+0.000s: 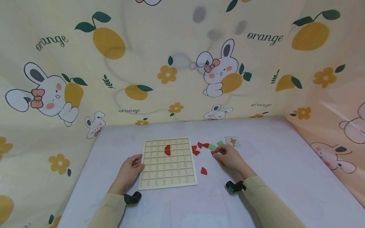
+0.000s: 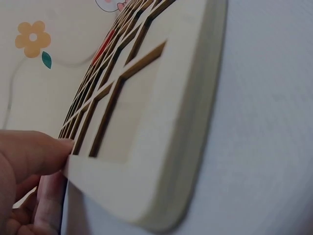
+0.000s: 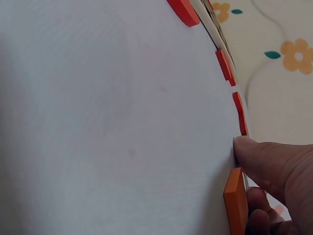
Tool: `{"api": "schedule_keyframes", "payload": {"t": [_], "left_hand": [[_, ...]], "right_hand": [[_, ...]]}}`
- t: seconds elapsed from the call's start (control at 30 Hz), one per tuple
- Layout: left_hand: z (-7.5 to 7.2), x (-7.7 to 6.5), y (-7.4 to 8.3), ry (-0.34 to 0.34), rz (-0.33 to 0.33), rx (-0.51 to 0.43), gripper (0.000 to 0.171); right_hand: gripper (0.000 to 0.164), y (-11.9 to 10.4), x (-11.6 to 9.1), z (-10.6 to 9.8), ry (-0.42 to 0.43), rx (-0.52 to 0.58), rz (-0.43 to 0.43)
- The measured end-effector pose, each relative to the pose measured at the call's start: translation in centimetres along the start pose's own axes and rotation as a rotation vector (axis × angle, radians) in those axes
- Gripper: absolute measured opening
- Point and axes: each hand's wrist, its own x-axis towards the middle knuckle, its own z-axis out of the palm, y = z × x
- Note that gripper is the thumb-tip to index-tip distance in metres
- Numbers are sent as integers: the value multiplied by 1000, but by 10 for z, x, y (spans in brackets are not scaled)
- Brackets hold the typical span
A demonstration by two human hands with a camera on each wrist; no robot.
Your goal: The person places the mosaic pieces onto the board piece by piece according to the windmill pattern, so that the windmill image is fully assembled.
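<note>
A pale wooden grid board (image 1: 182,186) lies on the table, with two red quarter-circle pieces (image 1: 167,150) side by side in its upper cells. My left hand (image 1: 129,171) grips the board's left edge; in the left wrist view the thumb (image 2: 44,152) rests on the rim and the other fingers curl at its side. My right hand (image 1: 231,157) is right of the board, thumb and fingertips pinching a red quarter-circle piece (image 1: 214,153) at table height. An orange piece (image 3: 236,203) lies just beside this hand, partly hidden in the head view.
Several loose red pieces (image 1: 196,152) lie along the board's right side, one red piece (image 1: 203,171) nearer me. Green squares (image 1: 211,147) lie past the right hand, beside a small pattern card (image 1: 234,141). A printed cloth (image 1: 182,104) hangs behind the white table (image 1: 176,205).
</note>
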Motion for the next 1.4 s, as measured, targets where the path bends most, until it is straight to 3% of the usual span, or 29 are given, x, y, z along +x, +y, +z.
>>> {"api": "schedule_keyframes", "payload": {"t": [0.3,0.73,1.03,1.23,1.4], "left_hand": [[-4,1,-3,2,13,-8,54],[-2,-3,-6,9,5,-22,54],[-3,0,-8,17,10,-27,54],[-1,0,-7,1,3,-31,53],[1,0,-7,13,3,-29,52]], "right_hand": [[23,-8,2,1,-2,-34,-53],[24,-22,-4,-2,-39,-78,8],[22,-37,-3,-3,-57,-71,-66],[17,-54,3,11,-73,-46,-94],[12,-77,8,37,-29,-3,-137]]}}
